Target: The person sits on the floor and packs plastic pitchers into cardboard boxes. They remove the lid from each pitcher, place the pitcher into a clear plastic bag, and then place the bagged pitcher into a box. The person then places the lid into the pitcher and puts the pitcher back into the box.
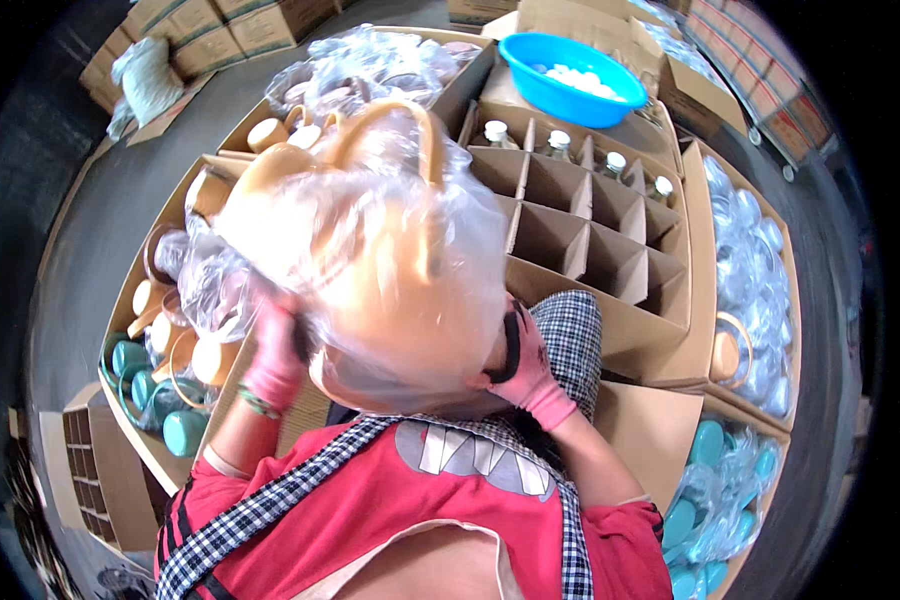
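Observation:
A large clear plastic bag of peach-orange caps with loop handles (390,250) is held up in front of my chest, blurred in part. My left hand (278,345), in a pink glove with a dark palm, grips its lower left side; the fingertips are partly behind the plastic. Gloved the same way, my right hand (525,365) is closed on the lower right of the bag, near my checked-cloth knee. Beyond the bag, a divided carton (600,295) has several glass bottles with white caps (558,142) along its far row.
A blue basin (530,85) with small white pieces stands at the back. On the left, an open carton (135,285) holds peach and teal caps. To the right are cartons with bagged clear pieces (745,260) and teal caps (680,525). Stacked cartons (205,45) line the back.

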`<state>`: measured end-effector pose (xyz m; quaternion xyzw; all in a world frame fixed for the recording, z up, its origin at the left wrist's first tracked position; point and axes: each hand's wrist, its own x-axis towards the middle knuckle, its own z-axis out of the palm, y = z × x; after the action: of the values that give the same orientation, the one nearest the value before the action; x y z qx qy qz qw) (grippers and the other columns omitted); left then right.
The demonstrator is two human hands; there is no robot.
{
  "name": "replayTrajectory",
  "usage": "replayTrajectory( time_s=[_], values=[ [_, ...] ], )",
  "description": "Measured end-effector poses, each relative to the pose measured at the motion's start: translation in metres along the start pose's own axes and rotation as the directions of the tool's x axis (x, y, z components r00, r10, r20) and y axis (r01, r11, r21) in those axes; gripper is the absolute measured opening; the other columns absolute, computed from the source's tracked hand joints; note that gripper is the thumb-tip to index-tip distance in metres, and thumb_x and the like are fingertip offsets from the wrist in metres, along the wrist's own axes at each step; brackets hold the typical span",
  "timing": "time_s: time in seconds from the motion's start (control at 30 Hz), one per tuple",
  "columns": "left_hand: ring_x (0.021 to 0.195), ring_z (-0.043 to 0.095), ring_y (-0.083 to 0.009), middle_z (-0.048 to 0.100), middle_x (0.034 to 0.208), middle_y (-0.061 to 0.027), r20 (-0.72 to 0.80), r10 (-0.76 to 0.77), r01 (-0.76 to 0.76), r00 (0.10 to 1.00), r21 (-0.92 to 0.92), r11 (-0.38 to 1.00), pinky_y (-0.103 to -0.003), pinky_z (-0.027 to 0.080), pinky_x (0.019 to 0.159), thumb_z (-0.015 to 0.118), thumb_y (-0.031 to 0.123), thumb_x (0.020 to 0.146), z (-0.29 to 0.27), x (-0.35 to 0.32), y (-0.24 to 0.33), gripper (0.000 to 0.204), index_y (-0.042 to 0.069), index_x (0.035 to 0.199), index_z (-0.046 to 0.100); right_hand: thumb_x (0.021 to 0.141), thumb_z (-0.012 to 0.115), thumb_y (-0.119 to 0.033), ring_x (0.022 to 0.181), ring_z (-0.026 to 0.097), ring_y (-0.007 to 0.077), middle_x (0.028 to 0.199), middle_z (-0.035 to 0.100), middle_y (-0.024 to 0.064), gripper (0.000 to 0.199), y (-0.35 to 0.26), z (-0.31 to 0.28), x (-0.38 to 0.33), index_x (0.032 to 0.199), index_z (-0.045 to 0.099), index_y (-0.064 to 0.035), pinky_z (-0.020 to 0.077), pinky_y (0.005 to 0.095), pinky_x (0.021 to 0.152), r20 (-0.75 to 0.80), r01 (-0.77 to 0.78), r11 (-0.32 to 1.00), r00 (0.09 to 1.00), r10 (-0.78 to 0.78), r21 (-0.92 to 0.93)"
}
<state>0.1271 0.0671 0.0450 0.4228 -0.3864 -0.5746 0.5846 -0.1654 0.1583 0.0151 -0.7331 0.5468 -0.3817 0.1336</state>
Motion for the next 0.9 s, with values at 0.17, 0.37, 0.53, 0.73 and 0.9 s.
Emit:
replayTrajectory(
  time_s=[0.17,0.37,0.53,0.73,0.9],
  values=[
    [0.111,0.038,-0.0242,0.037,0.124,-0.0113,0.606,-0.521,0.756,0.601,-0.218,0.617,-0.036,0.030,0.094,0.062,0.028,0.072,0.002,-0.079,-0.031,0.066,0.004,0.125,0.031,0.046,0.073,-0.047,0.110,0.035,0.0395,0.120,0.033,0.0243,0.108,0.005,0.018,-0.027,0.126,0.019,0.0016,0.0280,0.0450,0.095,0.009,-0.065,0.997,0.998,0.064,0.038],
    [0.106,0.043,-0.0272,0.043,0.116,-0.0157,0.620,-0.427,0.155,0.658,0.443,0.883,-0.036,0.034,0.090,0.069,0.023,0.064,0.014,-0.061,-0.032,0.066,0.002,0.118,0.038,0.046,0.074,-0.044,0.112,0.032,0.0399,0.122,0.030,0.0243,0.110,0.001,0.026,-0.050,0.126,0.015,0.0037,0.0264,0.0437,0.096,0.013,-0.245,0.968,0.970,0.244,0.060],
    [0.085,0.055,-0.0321,0.054,0.094,-0.0188,0.563,0.256,-0.560,0.786,0.472,0.681,-0.033,0.043,0.076,0.066,0.010,0.061,0.092,-0.051,-0.006,0.047,-0.002,0.102,0.047,0.051,0.075,-0.039,0.111,0.032,0.0396,0.124,0.027,0.0254,0.105,-0.005,0.034,-0.081,0.126,0.015,0.0054,0.0277,0.0418,0.096,-0.157,-0.249,0.967,0.958,0.240,-0.044],
    [0.087,0.055,-0.0309,0.055,0.095,-0.0164,0.732,0.158,-0.570,0.663,0.357,0.740,-0.033,0.043,0.077,0.067,0.008,0.059,0.103,-0.038,-0.026,0.042,-0.001,0.098,0.052,0.088,0.037,-0.037,0.096,0.047,0.0149,0.107,0.050,0.0050,0.047,0.011,-0.080,-0.050,0.112,0.046,0.0023,0.0363,0.0285,0.085,-0.651,-0.200,0.821,0.522,0.552,0.535],
    [0.091,0.054,-0.0321,0.055,0.097,-0.0170,0.811,0.054,-0.556,0.583,0.350,0.754,-0.035,0.043,0.078,0.067,0.008,0.058,0.092,-0.036,-0.036,0.042,0.000,0.096,0.054,0.083,0.036,-0.052,0.106,0.038,0.0103,0.117,0.044,0.0019,0.060,-0.008,-0.209,0.071,0.121,0.039,-0.0054,0.0268,0.0278,0.093,-0.597,-0.077,0.842,0.671,0.440,0.534]
  ],
)
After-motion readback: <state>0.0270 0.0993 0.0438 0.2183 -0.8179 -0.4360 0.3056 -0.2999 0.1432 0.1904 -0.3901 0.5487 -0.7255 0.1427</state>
